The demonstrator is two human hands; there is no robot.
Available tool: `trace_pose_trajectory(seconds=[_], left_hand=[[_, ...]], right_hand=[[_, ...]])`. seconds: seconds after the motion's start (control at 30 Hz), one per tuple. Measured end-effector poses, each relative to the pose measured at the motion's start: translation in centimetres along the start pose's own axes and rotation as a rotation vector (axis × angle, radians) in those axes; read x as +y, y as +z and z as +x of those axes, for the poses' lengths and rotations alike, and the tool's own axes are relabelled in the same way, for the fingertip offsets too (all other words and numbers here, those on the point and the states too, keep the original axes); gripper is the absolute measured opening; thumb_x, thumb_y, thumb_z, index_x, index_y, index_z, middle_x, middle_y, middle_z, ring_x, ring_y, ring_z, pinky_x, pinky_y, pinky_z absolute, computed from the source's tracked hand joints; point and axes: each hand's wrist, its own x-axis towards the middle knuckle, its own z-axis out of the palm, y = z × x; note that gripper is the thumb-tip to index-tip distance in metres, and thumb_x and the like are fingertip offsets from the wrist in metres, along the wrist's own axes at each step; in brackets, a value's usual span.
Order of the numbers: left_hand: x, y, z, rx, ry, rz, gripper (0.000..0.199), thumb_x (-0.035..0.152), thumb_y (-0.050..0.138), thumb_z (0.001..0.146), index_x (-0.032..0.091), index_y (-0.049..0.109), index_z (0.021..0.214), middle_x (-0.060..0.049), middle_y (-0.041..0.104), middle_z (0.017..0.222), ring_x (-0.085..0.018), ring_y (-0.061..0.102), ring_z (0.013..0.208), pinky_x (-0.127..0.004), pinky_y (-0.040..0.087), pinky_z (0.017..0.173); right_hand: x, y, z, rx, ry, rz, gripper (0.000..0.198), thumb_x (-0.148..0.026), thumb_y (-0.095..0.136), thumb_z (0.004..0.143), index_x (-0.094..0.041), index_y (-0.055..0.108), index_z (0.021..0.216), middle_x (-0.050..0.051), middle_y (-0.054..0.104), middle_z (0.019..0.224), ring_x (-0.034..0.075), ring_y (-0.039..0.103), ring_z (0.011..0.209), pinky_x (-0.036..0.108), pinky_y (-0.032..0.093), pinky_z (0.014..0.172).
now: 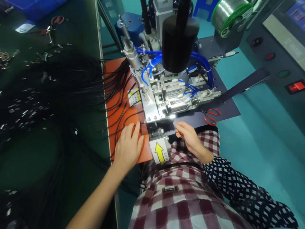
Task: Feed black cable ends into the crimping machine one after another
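Observation:
My left hand (128, 147) lies palm down on the orange plate (134, 152), fingers stretched out and thumb apart. Its fingertips touch or nearly touch the black cables (127, 115) beside the machine's front end; I cannot make out anything gripped under them. My right hand (189, 137) is closed in a pinch just right of the machine's front end, above my lap. Whatever its fingertips hold, if anything, is too small to make out. Between the hands stands the metal machine (168, 105) with blue air tubes (204, 61) and a white label with a yellow arrow (159, 151).
Red-handled scissors (211, 116) lie on the dark plate at right. A green-rimmed wire spool (230, 11) stands behind. A control box with a red switch (297, 86) is at far right. The dark left table (23, 148) carries cables, small metal parts and red-handled cutters (52, 28).

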Motion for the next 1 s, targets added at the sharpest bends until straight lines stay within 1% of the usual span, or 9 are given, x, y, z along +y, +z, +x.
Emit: trace_pose_trajectory(seconds=[0.1, 0.17, 0.23, 0.27, 0.33, 0.5, 0.6, 0.83, 1.0], left_hand=[[-1.2, -1.7, 2.3, -0.015, 0.033, -0.118, 0.046, 0.029, 0.036, 0.098, 0.01, 0.044, 0.139, -0.018, 0.05, 0.135, -0.031, 0.044, 0.128, -0.045, 0.044, 0.103], [-2.1, -3.2, 1.7, -0.033, 0.12, -0.271, 0.04, 0.025, 0.033, 0.099, 0.016, 0.048, 0.134, -0.013, 0.052, 0.133, -0.023, 0.05, 0.122, -0.038, 0.045, 0.101], [-2.5, -4.4, -0.8, -0.145, 0.289, -0.359, 0.031, 0.022, 0.035, 0.098, 0.019, 0.057, 0.12, -0.009, 0.06, 0.117, -0.018, 0.057, 0.108, -0.031, 0.047, 0.093], [-2.5, -4.7, -2.5, -0.272, 0.416, -0.337, 0.027, 0.021, 0.039, 0.097, 0.02, 0.061, 0.112, -0.008, 0.063, 0.107, -0.017, 0.059, 0.1, -0.029, 0.048, 0.088], [-2.2, -4.7, -6.0, -0.434, 0.564, -0.133, 0.025, 0.013, 0.043, 0.094, 0.02, 0.064, 0.106, -0.008, 0.066, 0.095, -0.019, 0.059, 0.09, -0.031, 0.046, 0.08], [-2.6, -4.3, -10.2, -0.472, 0.577, 0.203, 0.027, 0.002, 0.05, 0.084, 0.016, 0.066, 0.102, -0.01, 0.067, 0.097, -0.023, 0.058, 0.096, -0.036, 0.041, 0.088], [-4.2, -5.6, -9.8, -0.455, 0.53, 0.194, 0.033, 0.003, 0.051, 0.083, 0.018, 0.064, 0.11, -0.009, 0.065, 0.111, -0.024, 0.057, 0.107, -0.038, 0.039, 0.096], [-7.2, -7.2, -9.2, -0.44, 0.488, 0.078, 0.033, 0.002, 0.042, 0.088, 0.02, 0.067, 0.1, -0.009, 0.067, 0.109, -0.02, 0.061, 0.104, -0.034, 0.045, 0.094], [-8.4, -8.0, -7.8, -0.31, 0.479, -0.068, 0.03, 0.009, 0.043, 0.092, 0.022, 0.066, 0.106, -0.006, 0.07, 0.11, -0.019, 0.064, 0.101, -0.039, 0.044, 0.099]], right_hand=[[-0.4, -0.3, -0.2, -0.002, -0.017, 0.0, 0.027, -0.041, 0.072, 0.071, -0.018, 0.058, 0.072, -0.004, 0.05, 0.065, 0.008, 0.044, 0.054, 0.024, 0.033, 0.052], [-0.9, -0.7, -0.6, 0.007, -0.036, -0.008, 0.026, -0.039, 0.072, 0.072, -0.017, 0.058, 0.072, -0.004, 0.048, 0.066, 0.008, 0.043, 0.054, 0.024, 0.032, 0.052], [-1.6, -1.3, -1.1, 0.002, -0.05, -0.007, 0.024, -0.037, 0.072, 0.075, -0.017, 0.058, 0.074, -0.003, 0.047, 0.068, 0.008, 0.043, 0.056, 0.024, 0.032, 0.053], [-2.0, -1.6, -1.3, 0.001, -0.056, -0.004, 0.023, -0.037, 0.071, 0.076, -0.018, 0.058, 0.074, -0.003, 0.047, 0.069, 0.008, 0.043, 0.057, 0.024, 0.032, 0.053], [-2.6, -1.8, -1.9, -0.012, -0.058, -0.012, 0.022, -0.036, 0.07, 0.077, -0.018, 0.058, 0.074, -0.003, 0.047, 0.071, 0.009, 0.043, 0.058, 0.024, 0.033, 0.053], [-3.6, -1.2, -3.2, -0.09, -0.072, -0.064, 0.021, -0.037, 0.067, 0.081, -0.019, 0.058, 0.074, -0.003, 0.048, 0.068, 0.01, 0.042, 0.057, 0.025, 0.034, 0.055], [-4.0, -0.8, -3.8, -0.138, -0.075, -0.123, 0.019, -0.037, 0.064, 0.085, -0.02, 0.058, 0.076, -0.003, 0.047, 0.064, 0.011, 0.042, 0.058, 0.026, 0.034, 0.057], [-4.6, 0.5, -4.7, -0.184, -0.106, -0.168, 0.018, -0.035, 0.063, 0.085, -0.021, 0.057, 0.077, -0.003, 0.046, 0.061, 0.012, 0.041, 0.055, 0.027, 0.036, 0.055], [-4.2, 1.1, -5.0, -0.242, -0.118, -0.222, 0.017, -0.035, 0.063, 0.086, -0.021, 0.057, 0.077, -0.004, 0.049, 0.058, 0.012, 0.045, 0.054, 0.026, 0.039, 0.055]])
